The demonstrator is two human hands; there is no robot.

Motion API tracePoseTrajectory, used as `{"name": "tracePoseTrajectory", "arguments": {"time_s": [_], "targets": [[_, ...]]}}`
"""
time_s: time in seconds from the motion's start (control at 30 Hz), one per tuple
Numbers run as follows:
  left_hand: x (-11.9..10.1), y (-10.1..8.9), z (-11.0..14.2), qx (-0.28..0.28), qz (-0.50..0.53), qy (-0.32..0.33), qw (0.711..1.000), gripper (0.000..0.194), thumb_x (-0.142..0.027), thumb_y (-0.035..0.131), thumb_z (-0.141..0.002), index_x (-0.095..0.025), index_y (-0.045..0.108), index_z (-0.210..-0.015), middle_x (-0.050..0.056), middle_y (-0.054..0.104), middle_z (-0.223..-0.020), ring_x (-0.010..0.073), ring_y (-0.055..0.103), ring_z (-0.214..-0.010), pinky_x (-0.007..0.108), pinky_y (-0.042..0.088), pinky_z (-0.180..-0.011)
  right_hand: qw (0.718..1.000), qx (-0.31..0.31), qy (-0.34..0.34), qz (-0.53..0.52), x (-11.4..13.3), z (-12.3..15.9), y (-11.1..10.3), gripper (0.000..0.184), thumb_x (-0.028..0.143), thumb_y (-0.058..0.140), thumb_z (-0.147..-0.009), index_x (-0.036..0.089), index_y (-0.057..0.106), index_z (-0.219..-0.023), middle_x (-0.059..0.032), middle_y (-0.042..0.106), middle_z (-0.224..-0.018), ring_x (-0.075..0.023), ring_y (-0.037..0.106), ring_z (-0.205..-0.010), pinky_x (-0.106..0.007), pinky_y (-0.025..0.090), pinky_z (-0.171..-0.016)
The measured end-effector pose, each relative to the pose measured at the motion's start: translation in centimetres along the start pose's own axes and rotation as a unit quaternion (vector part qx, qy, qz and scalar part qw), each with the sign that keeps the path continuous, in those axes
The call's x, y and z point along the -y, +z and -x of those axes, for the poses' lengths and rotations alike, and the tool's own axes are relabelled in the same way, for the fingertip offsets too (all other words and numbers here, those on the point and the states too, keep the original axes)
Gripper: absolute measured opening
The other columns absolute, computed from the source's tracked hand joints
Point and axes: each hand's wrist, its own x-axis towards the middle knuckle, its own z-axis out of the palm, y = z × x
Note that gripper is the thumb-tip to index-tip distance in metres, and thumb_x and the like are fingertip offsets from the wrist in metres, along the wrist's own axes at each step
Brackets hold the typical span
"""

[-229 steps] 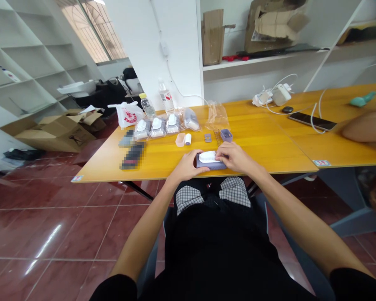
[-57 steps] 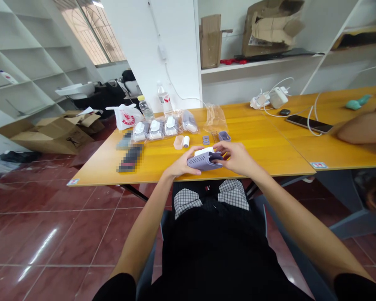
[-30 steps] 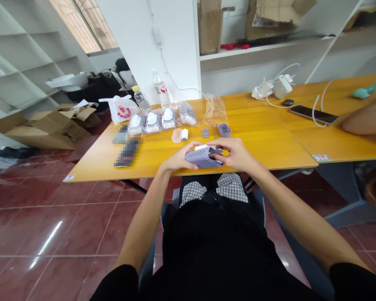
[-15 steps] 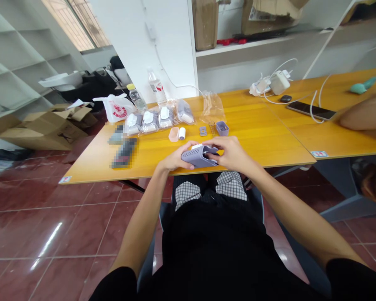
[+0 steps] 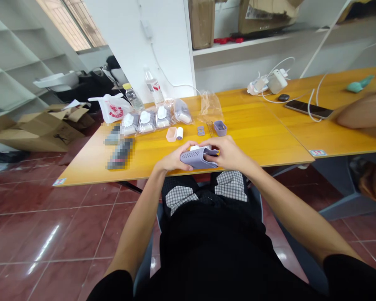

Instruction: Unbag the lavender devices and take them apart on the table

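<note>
A purple plastic housing (image 5: 196,160) with rows of small holes is held level above the table's front edge, its open end facing right. My left hand (image 5: 176,159) wraps round its left end, thumb at the near side. My right hand (image 5: 226,151) is closed at the open end, with fingertips reaching inside, where they are partly hidden. A white part (image 5: 194,147) shows along the housing's far side. Beyond it lie a small purple cup (image 5: 220,128), a metal spring (image 5: 210,128), a flat purple-grey piece (image 5: 201,131), a white cylinder (image 5: 179,133) and a translucent pinkish cup (image 5: 171,134).
Several bagged purple-and-white units (image 5: 147,122) line the table's back left, near two bottles (image 5: 153,86) and a white plastic bag (image 5: 113,108). A clear bag (image 5: 210,106) lies behind the parts. To the right are a phone (image 5: 308,109), chargers (image 5: 276,81) and another person's arm (image 5: 360,110).
The view has shifted slightly. Both hands keep hold of the purple housing, which is turned a little, and the right fingers have shifted slightly at its open end.
</note>
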Motion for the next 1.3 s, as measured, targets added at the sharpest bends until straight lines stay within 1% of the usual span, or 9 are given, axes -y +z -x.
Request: {"name": "tracePoseTrajectory", "arguments": {"time_s": [0.23, 0.47, 0.63, 0.77, 0.87, 0.97, 1.03, 1.13, 1.3], "targets": [[-1.0, 0.2, -0.1, -0.006, -0.082, -0.011, 0.997, 0.085, -0.039, 0.091, -0.07, -0.022, 0.051, -0.142, 0.008, 0.064, -0.124, 0.0285, 0.066, -0.109, 0.041, 0.056, -0.093, 0.999, -0.007, 0.005, -0.036, -1.4, -0.1, -0.2, 0.015, 0.029, 0.073, -0.083, 0.019, 0.082, -0.09, -0.0034, 0.08, -0.085, -0.0175, 0.064, -0.074, -0.033, 0.048, -0.073], [-1.4, 1.4, -0.5, -0.088, -0.246, 0.006, 0.965, 0.095, -0.035, 0.088, -0.073, -0.023, 0.044, -0.156, 0.016, 0.06, -0.146, 0.0362, 0.065, -0.124, 0.056, 0.054, -0.108, 0.978, 0.058, 0.052, -0.196, -5.1, 0.3, -0.6, 0.049, 0.023, 0.076, -0.08, 0.026, 0.078, -0.128, -0.0054, 0.082, -0.112, -0.0245, 0.075, -0.097, -0.046, 0.062, -0.091], [-0.4, 2.6, -1.3, -0.121, -0.341, 0.019, 0.932, 0.102, -0.044, 0.093, -0.076, -0.026, 0.04, -0.162, 0.017, 0.049, -0.165, 0.0434, 0.049, -0.151, 0.064, 0.04, -0.125, 0.971, 0.112, 0.037, -0.21, -6.2, 1.0, -2.8, 0.058, 0.021, 0.082, -0.078, 0.028, 0.076, -0.135, -0.0095, 0.071, -0.149, -0.0325, 0.067, -0.136, -0.058, 0.053, -0.118], [0.4, 3.2, -1.5, -0.121, -0.351, 0.019, 0.928, 0.106, -0.06, 0.094, -0.074, -0.028, 0.042, -0.16, 0.016, 0.05, -0.165, 0.045, 0.048, -0.151, 0.065, 0.039, -0.126, 0.968, 0.12, 0.048, -0.215, -6.3, 1.1, -3.2, 0.056, 0.029, 0.083, -0.084, 0.028, 0.075, -0.139, -0.0104, 0.071, -0.149, -0.0349, 0.066, -0.139, -0.062, 0.048, -0.123], [0.3, 3.4, -1.4, -0.114, -0.343, 0.055, 0.931, 0.082, -0.064, 0.082, -0.087, -0.026, 0.049, -0.153, 0.017, 0.058, -0.155, 0.0404, 0.055, -0.143, 0.061, 0.045, -0.121, 0.97, 0.109, 0.077, -0.203, -6.6, 1.1, -2.5, 0.068, 0.043, 0.085, -0.086, 0.028, 0.067, -0.15, -0.0116, 0.072, -0.147, -0.0348, 0.068, -0.136, -0.063, 0.048, -0.122], [-0.3, 3.2, -1.2, -0.136, -0.342, 0.097, 0.925, 0.046, -0.058, 0.063, -0.103, -0.023, 0.062, -0.134, 0.014, 0.068, -0.137, 0.0324, 0.063, -0.128, 0.054, 0.05, -0.115, 0.979, 0.119, 0.091, -0.135, -6.8, 1.4, -1.3, 0.103, 0.052, 0.096, -0.072, 0.028, 0.054, -0.163, -0.0142, 0.066, -0.156, -0.0383, 0.064, -0.14, -0.063, 0.049, -0.121], [-0.9, 2.8, -1.0, -0.157, -0.365, 0.101, 0.912, 0.04, -0.058, 0.065, -0.102, -0.022, 0.067, -0.119, 0.011, 0.071, -0.123, 0.0302, 0.065, -0.118, 0.052, 0.051, -0.11, 0.987, 0.116, 0.093, -0.063, -6.8, 1.7, -0.5, 0.114, 0.056, 0.1, -0.065, 0.026, 0.053, -0.164, -0.0165, 0.063, -0.158, -0.0417, 0.061, -0.143, -0.065, 0.047, -0.122], [-1.6, 1.8, -0.5, -0.133, -0.379, 0.089, 0.912, 0.041, -0.06, 0.074, -0.095, -0.021, 0.069, -0.108, 0.01, 0.071, -0.112, 0.0286, 0.066, -0.108, 0.05, 0.054, -0.103, 0.991, 0.105, 0.083, 0.016, -6.7, 2.2, 0.4, 0.1, 0.058, 0.098, -0.067, 0.023, 0.063, -0.154, -0.0178, 0.068, -0.15, -0.0429, 0.064, -0.136, -0.065, 0.048, -0.118], [-1.9, -0.4, 0.0, -0.02, -0.245, 0.067, 0.967, 0.04, -0.052, 0.079, -0.093, -0.022, 0.073, -0.119, 0.01, 0.075, -0.125, 0.0258, 0.072, -0.112, 0.044, 0.057, -0.102, 0.992, 0.102, 0.066, 0.014, -6.5, 2.7, 0.5, 0.086, 0.051, 0.098, -0.068, 0.024, 0.071, -0.145, -0.0141, 0.075, -0.135, -0.0376, 0.071, -0.119, -0.058, 0.053, -0.108]]}}
